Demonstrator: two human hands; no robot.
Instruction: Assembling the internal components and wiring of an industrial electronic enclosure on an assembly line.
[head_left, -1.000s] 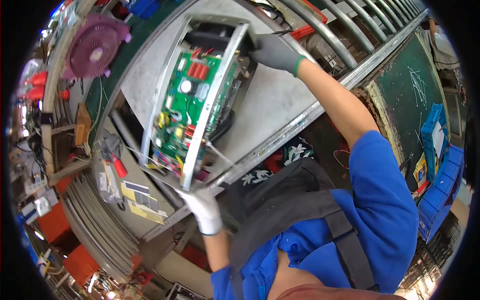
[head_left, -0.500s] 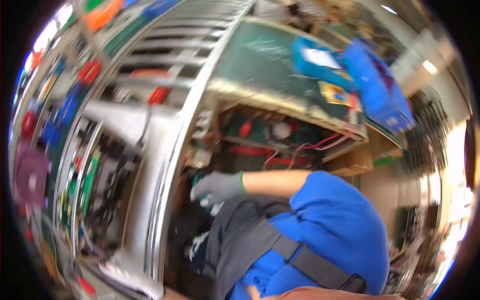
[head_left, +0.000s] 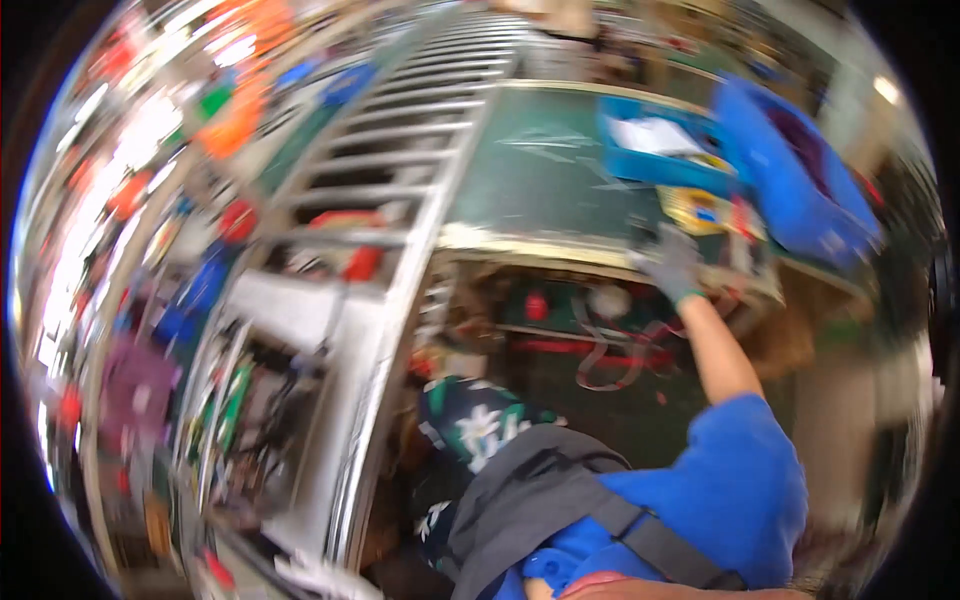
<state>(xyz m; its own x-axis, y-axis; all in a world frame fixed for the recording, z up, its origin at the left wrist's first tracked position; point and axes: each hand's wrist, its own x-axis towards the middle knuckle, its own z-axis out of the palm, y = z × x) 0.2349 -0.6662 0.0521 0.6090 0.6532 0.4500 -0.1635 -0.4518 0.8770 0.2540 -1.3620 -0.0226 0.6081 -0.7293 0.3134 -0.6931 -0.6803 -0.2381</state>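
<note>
My right hand (head_left: pixel 672 264), in a grey glove with a green cuff, reaches over the front edge of a green-topped workbench (head_left: pixel 545 195). Its fingers look apart, near a small dark thing (head_left: pixel 640 232) whose kind is too blurred to name. Just beyond the hand lie a yellow packet (head_left: pixel 692 210) and a blue tray (head_left: pixel 640 165) holding white paper. My left hand (head_left: pixel 325 578), in a pale glove, is low at the bottom edge, beside the metal frame of the roller conveyor (head_left: pixel 375 400). Motion smears its fingers, so its grip does not show.
A tall blue bin (head_left: pixel 800 175) leans at the bench's right. Under the top is a shelf with a red thing (head_left: pixel 536 305) and loose red and white wires (head_left: pixel 600 375). Left of the conveyor stand a purple crate (head_left: pixel 138 390), blue bins and orange things.
My right hand has moved from beside my lap, out and rightward to the bench edge. The view has shifted. My left hand remains low at the left.
</note>
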